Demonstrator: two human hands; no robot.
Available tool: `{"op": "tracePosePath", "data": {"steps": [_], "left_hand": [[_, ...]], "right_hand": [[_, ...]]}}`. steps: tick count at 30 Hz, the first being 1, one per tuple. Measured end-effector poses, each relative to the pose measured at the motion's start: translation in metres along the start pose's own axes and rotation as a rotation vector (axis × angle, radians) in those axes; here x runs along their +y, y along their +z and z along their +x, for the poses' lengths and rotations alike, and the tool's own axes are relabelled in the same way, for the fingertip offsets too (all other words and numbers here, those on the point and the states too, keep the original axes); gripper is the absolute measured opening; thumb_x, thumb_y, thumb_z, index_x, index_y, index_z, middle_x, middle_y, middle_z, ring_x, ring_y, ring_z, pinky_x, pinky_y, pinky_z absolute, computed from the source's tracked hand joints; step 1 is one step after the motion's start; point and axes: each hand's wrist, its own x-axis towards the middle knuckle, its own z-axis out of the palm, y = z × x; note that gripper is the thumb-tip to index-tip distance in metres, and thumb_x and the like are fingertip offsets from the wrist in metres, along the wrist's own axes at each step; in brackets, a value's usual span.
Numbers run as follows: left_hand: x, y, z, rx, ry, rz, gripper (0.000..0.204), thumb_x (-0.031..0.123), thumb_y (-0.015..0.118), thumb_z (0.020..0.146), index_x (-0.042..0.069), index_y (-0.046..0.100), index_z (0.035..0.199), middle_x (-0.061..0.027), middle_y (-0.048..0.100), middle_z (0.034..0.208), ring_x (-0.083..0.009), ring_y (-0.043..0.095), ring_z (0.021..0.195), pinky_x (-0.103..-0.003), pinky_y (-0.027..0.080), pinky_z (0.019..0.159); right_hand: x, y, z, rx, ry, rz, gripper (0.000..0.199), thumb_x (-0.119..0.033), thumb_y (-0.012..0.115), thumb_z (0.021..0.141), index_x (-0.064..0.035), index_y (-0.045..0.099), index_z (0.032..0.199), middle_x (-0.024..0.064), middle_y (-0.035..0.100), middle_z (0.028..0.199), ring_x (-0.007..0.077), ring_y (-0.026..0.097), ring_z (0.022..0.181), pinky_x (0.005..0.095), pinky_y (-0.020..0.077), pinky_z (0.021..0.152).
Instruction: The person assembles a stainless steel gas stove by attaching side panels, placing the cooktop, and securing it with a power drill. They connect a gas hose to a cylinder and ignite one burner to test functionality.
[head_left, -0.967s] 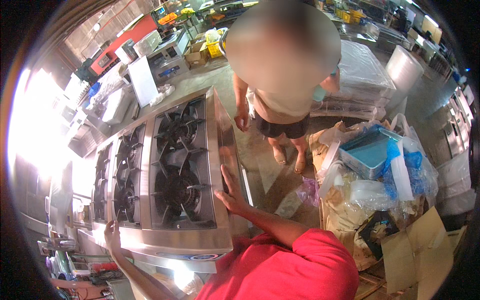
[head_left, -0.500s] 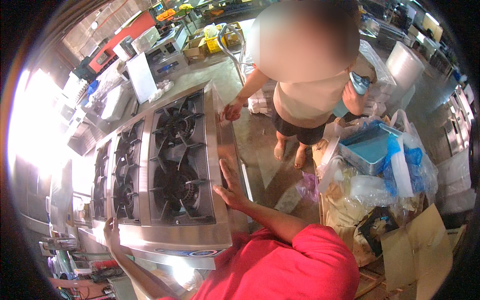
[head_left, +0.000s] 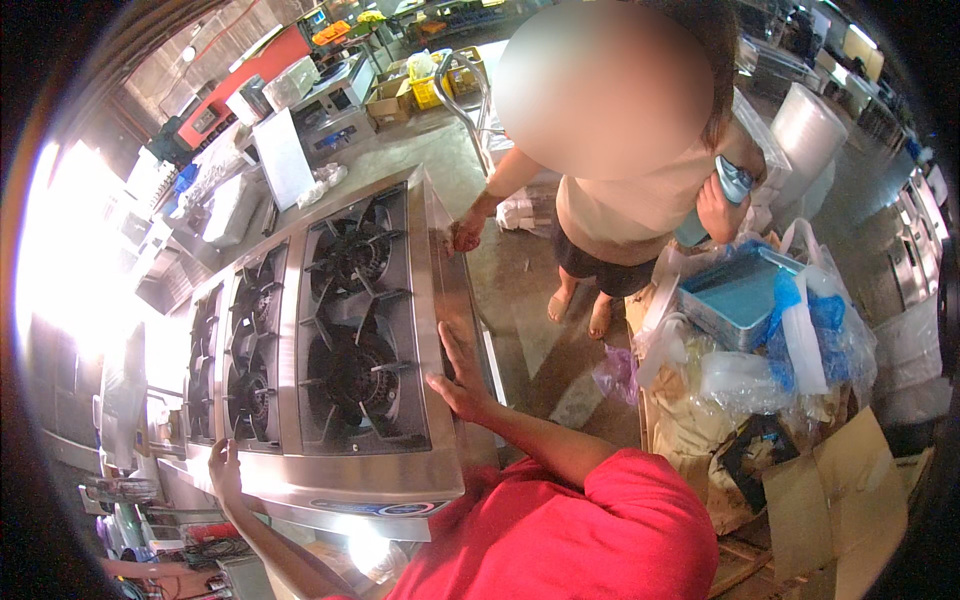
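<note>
A stainless steel gas stove (head_left: 432,320) with several black burner grates (head_left: 355,385) stands in front of me, its top at about waist height. My right hand (head_left: 463,378) lies on the stove's right side rim, fingers stretched out and thumb apart, holding nothing. At the front edge, toward the left, my left hand (head_left: 226,472) rests with fingers pointing up and extended; nothing shows in it. A co-worker's hand (head_left: 468,230) touches the far right edge of the stove. The co-worker's other hand (head_left: 722,208) holds a blue-grey item (head_left: 733,180) whose kind I cannot make out.
Right of me, a blue-grey rectangular tray (head_left: 735,310) sits among plastic bags and brown paper, with an opened cardboard piece (head_left: 835,500) nearer. Behind stand a hand cart (head_left: 470,100), a yellow crate (head_left: 428,88) and a bubble-wrap roll (head_left: 808,125). Metal equipment fills the back left.
The co-worker has leaned toward the stove, and the hand with the blue-grey item has moved slightly right and down. My two hands stay where they were.
</note>
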Motion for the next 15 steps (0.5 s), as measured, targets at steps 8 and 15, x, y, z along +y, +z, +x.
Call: {"op": "tracePosePath", "data": {"steps": [8,15], "left_hand": [[-0.0101,-0.0002,0.0033,-0.018,-0.01,-0.015,0.051,0.042,0.063,0.094,0.0,0.063,0.123,-0.0071,0.063,0.076,-0.0132,0.055,0.063,-0.032,0.044,0.058],[-0.003,0.0004,-0.0011,0.002,0.02,-0.029,0.049,0.039,0.063,0.095,0.0,0.063,0.123,-0.0065,0.063,0.075,-0.013,0.055,0.064,-0.032,0.044,0.058]], "right_hand": [[-0.0014,0.0004,-0.0013,-0.007,0.012,-0.019,0.085,-0.015,0.064,0.086,-0.0014,0.018,0.156,0.0263,0.024,0.157,0.0411,0.022,0.146,0.0461,0.015,0.119],[-0.0037,-0.0016,-0.0035,-0.026,0.071,-0.004,0.084,-0.015,0.064,0.086,-0.0017,0.018,0.156,0.0264,0.025,0.157,0.0412,0.023,0.146,0.0463,0.0166,0.119]]}}
